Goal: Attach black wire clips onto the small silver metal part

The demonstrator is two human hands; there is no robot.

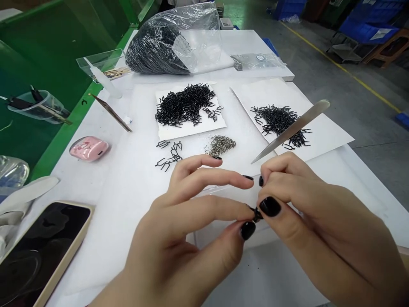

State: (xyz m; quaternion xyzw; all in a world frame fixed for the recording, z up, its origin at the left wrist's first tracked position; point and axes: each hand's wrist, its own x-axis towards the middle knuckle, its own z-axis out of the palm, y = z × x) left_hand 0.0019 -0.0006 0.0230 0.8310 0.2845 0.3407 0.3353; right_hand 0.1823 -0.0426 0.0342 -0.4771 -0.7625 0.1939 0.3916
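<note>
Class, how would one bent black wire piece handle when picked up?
The bent black wire pieces are probably stiff, since sharp bends hold in the pile. They look light, and their hooked ends seem likelier to snag than roll.

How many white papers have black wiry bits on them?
2: one paper lies near the middle, and another paper lies to its right.

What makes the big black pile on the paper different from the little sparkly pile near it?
The black pile is much bigger than the grey pile. The black pile is bent wire pieces, but the grey pile looks like tiny grains. Both are heaps of many small pieces.
</note>
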